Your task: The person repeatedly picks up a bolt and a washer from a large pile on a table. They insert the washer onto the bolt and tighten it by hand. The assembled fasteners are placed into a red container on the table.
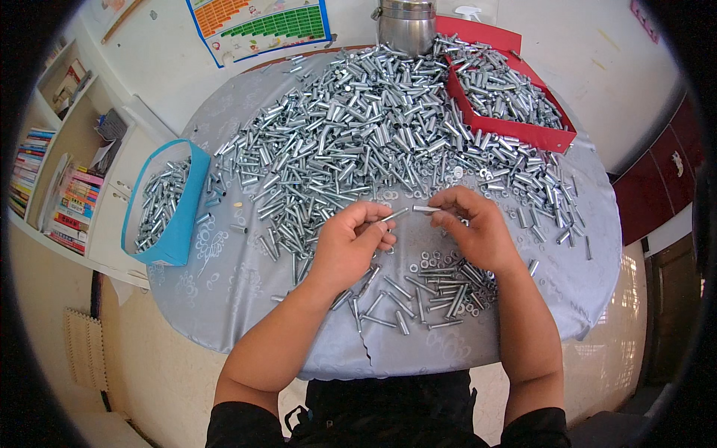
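Between thumb and fingers, my left hand (357, 237) pinches a thin silver bolt (396, 214) that points up and to the right. Facing it, my right hand (472, 222) grips a short metal sleeve (426, 209), its end turned toward the bolt's tip. A small gap separates the two parts. Just below my hands lies a loose group of bolts (444, 299) with small nuts and washers (433, 260) among them. Behind my hands spreads a large heap of silver sleeves and bolts (351, 127).
A blue box (175, 243) of metal parts stands at the left of the cloth-covered round table (246, 321). A red box (523, 136), also filled with parts, sits at the back right. Beside it stands a steel canister (407, 28). Bookshelves (56, 172) line the left wall.
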### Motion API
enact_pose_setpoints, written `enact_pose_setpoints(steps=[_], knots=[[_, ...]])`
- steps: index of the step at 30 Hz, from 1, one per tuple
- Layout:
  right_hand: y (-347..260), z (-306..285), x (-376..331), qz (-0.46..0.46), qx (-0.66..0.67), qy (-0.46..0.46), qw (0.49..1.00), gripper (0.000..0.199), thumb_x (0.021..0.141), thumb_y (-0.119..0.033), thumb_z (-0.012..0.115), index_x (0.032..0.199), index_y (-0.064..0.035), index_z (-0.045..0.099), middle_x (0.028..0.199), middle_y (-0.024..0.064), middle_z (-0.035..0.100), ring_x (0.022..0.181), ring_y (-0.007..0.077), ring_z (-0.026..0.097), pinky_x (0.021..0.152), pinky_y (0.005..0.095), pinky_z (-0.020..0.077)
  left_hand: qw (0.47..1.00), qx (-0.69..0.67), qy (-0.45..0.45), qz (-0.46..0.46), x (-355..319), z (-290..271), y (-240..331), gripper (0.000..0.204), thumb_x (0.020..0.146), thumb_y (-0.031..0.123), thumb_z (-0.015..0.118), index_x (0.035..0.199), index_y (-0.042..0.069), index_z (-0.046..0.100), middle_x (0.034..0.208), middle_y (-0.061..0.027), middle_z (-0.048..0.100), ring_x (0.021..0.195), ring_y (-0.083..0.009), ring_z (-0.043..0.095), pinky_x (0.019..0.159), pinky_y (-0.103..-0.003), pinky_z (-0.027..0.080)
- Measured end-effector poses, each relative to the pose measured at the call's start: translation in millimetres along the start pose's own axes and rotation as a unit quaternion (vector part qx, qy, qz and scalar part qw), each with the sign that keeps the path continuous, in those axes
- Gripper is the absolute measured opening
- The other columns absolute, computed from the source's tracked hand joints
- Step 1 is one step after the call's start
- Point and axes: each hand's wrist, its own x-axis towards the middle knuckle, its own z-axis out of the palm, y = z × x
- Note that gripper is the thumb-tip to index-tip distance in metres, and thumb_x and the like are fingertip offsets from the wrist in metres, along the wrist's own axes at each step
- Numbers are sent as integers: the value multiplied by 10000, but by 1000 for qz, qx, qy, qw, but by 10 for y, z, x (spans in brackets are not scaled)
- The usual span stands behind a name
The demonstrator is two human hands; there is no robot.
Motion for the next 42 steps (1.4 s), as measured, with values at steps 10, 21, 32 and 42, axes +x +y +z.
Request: enact_pose_setpoints(steps=[10,21,32,42], knots=[[-46,20,-15,-4,-4,-27,1000,158,858,-23,660,1011,6,638,882,79,673,807,135,626,733,287,499,998,60,-20,3,-35,3,14,218,928,-18,520,1133,-27,591,994,-104,672,851,-150,672,757,-267,549],[8,38,-16,37,119,-22,992,141,858,-37,683,981,23,652,839,54,667,760,119,634,701,264,511,996,61,-69,19,-34,38,8,344,945,-54,433,1280,-46,510,1228,-153,601,1104,-225,621,922,-314,509],[-61,112,-37,-40,-9,10,999,115,837,-45,704,927,22,680,826,60,670,734,110,621,672,262,510,996,-6,-77,46,-120,156,-30,419,918,-67,488,1336,-41,459,1238,-167,591,1104,-226,608,947,-339,499],[45,-66,57,71,27,188,979,127,854,-109,691,916,2,688,787,43,657,674,119,589,624,268,483,997,-55,37,26,-6,17,49,252,925,18,562,1167,-28,615,973,-142,687,809,-190,687,725,-300,583]])
